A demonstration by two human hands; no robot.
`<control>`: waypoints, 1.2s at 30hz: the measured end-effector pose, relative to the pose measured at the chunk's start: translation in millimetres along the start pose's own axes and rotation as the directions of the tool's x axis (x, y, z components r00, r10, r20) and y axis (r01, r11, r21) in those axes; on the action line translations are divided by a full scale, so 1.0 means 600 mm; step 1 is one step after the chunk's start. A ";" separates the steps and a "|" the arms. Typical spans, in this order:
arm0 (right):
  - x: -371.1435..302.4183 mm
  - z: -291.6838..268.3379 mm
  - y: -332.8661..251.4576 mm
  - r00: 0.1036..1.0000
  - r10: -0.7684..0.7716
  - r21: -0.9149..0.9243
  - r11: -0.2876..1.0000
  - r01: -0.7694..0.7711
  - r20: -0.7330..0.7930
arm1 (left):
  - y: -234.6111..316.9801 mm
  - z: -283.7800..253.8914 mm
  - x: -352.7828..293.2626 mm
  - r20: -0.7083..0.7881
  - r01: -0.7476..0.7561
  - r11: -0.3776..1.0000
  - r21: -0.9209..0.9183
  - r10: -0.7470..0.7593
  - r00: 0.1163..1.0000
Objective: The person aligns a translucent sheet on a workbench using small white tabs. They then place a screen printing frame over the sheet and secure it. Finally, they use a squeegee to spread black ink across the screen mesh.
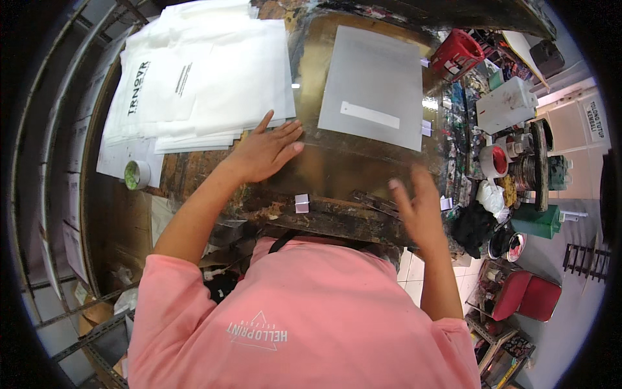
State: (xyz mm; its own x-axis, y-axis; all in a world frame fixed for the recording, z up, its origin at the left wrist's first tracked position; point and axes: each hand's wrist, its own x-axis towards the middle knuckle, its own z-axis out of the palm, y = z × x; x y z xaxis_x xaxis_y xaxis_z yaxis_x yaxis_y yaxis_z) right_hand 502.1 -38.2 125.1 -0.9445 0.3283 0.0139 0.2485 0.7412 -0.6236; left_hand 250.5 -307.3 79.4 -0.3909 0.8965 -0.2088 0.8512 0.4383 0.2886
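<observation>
My left hand [267, 152] lies with fingers spread on the glass-topped table [324, 172], its fingertips close to the near right corner of a stack of white sheets or flat bags [240, 71]. Black print shows on the left part of that stack. Over the table's near right part is my right hand [418, 204], slightly blurred, thumb and fingers apart, with nothing seen in it. Beyond it, a greyish translucent sheet or bag [376, 78] lies flat on the glass. It carries a white strip [369, 115] near its lower edge.
A white tub with green inside [137, 174] stands at the table's left edge. Small pale blocks [302, 203] sit around the glass. Along the right are a red basket [457, 55], a white jug [505, 105], paint tubs [495, 161] and a black cloth [474, 228].
</observation>
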 end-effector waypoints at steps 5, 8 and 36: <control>-0.021 0.085 -0.119 0.930 -0.095 0.171 0.985 0.035 0.356 | 0.001 0.005 0.001 -0.061 0.013 0.999 -0.049 -0.016 0.998; -0.010 0.142 -0.121 0.927 -0.284 0.078 0.959 0.273 0.246 | 0.024 -0.013 -0.007 -0.073 0.084 0.979 -0.186 -0.099 0.992; 0.065 0.087 0.026 0.822 0.514 0.360 0.835 -0.416 -0.244 | 0.140 0.067 0.126 -0.220 -0.290 0.950 -0.119 0.260 0.940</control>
State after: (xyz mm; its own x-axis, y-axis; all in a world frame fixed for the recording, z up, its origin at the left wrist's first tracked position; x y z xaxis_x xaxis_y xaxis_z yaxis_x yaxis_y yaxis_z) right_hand 458.2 -44.4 75.0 -0.5963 0.7939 -0.1185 0.5228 0.2721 -0.8078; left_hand 306.8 -205.5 50.5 -0.2231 0.9712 0.0839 0.8801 0.1637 0.4456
